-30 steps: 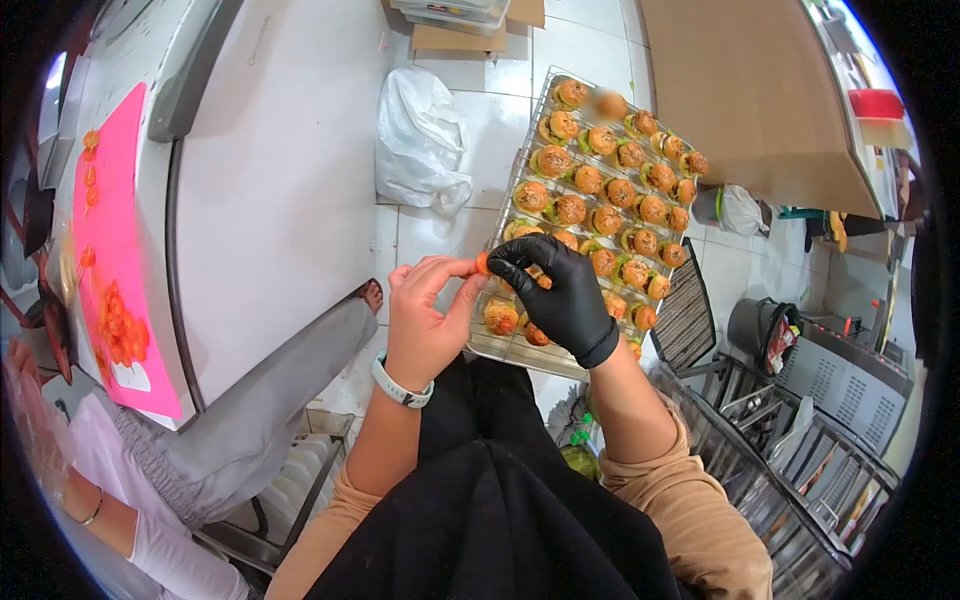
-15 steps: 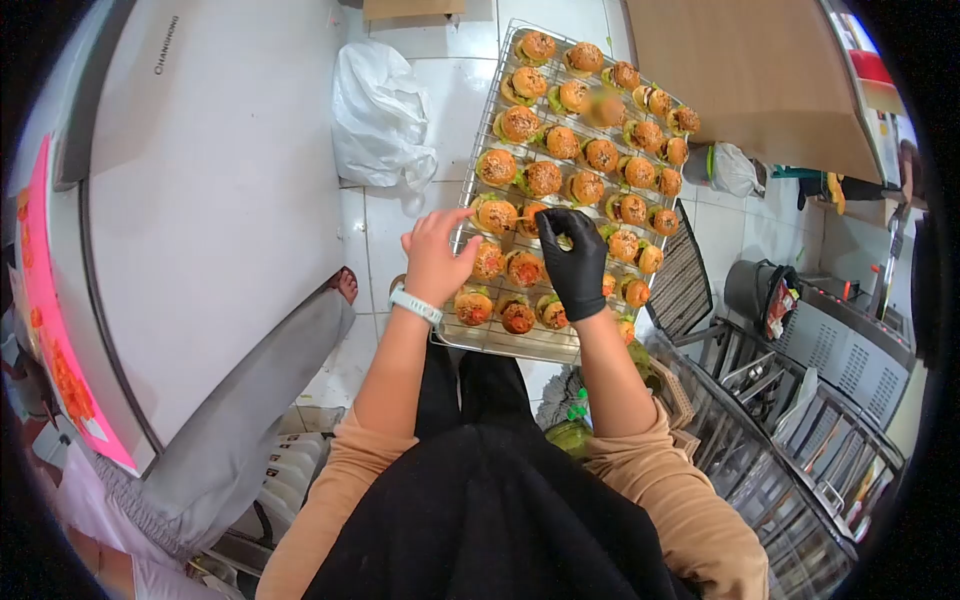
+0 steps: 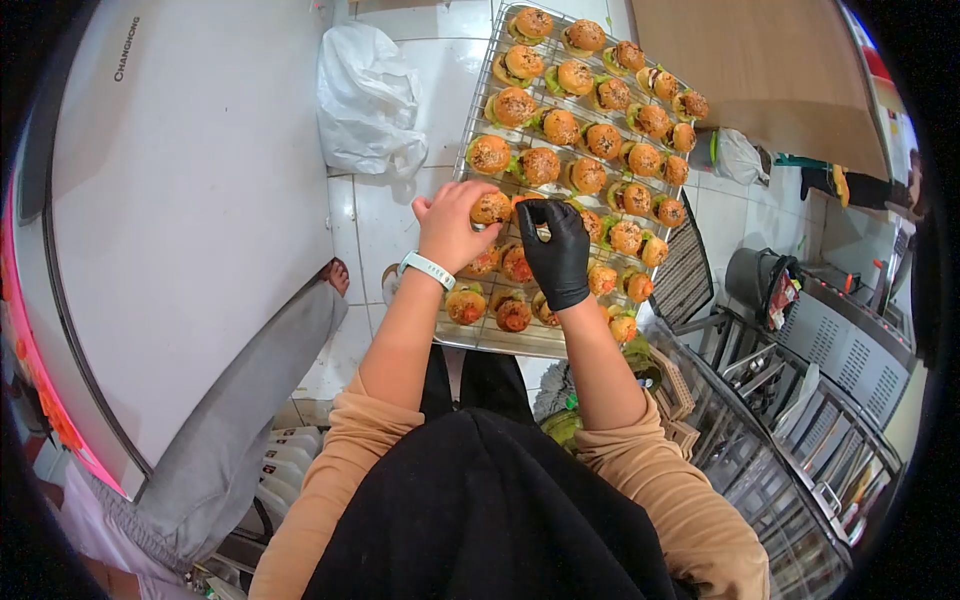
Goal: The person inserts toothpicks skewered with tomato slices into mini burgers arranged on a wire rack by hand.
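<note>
Rows of mini burgers stand on a wire rack (image 3: 455, 180) over a tray; those in the near rows carry orange-red pieces on their buns. My left hand (image 3: 455, 225), bare with a pale watch, has its fingers wrapped round a sesame-topped mini burger (image 3: 490, 208) at the rack's left side. Just right of it, my right hand (image 3: 556, 250), in a black glove, is closed in a pinch at an orange-red piece (image 3: 524, 205), partly hidden by the fingertips. Another mini burger (image 3: 488, 155) sits beyond my left hand.
A white appliance (image 3: 200, 200) fills the left side, with a pink mat's edge (image 3: 25, 340) on it. A white plastic bag (image 3: 370, 105) lies on the tiles. At left is another person's grey-trousered leg (image 3: 250, 410). A metal rack (image 3: 760, 450) with utensils stands at right.
The view has shifted toward the rack. My left hand has left the orange-red piece and taken hold of a burger. My right hand has moved beside it, still pinched.
</note>
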A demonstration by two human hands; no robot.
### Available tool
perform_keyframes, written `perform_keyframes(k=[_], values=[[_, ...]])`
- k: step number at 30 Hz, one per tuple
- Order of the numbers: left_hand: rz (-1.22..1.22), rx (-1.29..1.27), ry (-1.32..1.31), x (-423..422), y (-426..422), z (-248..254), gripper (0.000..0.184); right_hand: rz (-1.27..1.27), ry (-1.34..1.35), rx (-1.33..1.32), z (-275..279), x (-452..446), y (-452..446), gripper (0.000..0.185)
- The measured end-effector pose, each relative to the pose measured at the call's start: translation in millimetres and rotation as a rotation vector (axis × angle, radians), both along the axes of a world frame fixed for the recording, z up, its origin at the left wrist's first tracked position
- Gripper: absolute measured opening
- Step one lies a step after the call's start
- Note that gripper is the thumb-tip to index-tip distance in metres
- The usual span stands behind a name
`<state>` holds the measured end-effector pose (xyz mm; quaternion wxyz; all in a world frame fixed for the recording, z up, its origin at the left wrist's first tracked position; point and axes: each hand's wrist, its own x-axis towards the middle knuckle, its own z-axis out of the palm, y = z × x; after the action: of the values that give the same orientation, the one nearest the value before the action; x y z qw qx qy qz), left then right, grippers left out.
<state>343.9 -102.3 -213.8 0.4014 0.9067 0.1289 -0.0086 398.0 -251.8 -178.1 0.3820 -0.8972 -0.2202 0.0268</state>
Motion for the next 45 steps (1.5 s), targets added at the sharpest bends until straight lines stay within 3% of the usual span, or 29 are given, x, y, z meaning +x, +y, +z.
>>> perform_keyframes(k=[27,30,36,40,43,45], values=[[0.011,-0.049,0.013,-3.8,8.8,-9.2,0.045,0.269,-0.141,-0.213,-16.4,6.6,19.2,0.011],[0.013,-0.045,0.019,-4.4,8.9,-12.6,0.048,0.293,-0.114,-0.304,-22.6,7.7,21.2,0.012],[0.002,-0.045,0.029,-3.2,9.1,-7.1,0.049,0.333,0.057,-0.236,-29.5,9.7,17.3,0.018],[0.053,-0.073,0.001,-12.0,15.3,13.6,0.063,0.021,0.085,-0.015,7.4,10.2,11.7,0.031],[0.253,-0.055,-0.119,-42.5,26.5,19.0,0.073,-0.020,-0.050,0.055,51.3,17.7,24.2,0.025],[0.443,0.103,-0.104,-69.1,41.6,30.3,0.072,0.008,-0.087,0.135,79.1,21.1,50.0,0.023]])
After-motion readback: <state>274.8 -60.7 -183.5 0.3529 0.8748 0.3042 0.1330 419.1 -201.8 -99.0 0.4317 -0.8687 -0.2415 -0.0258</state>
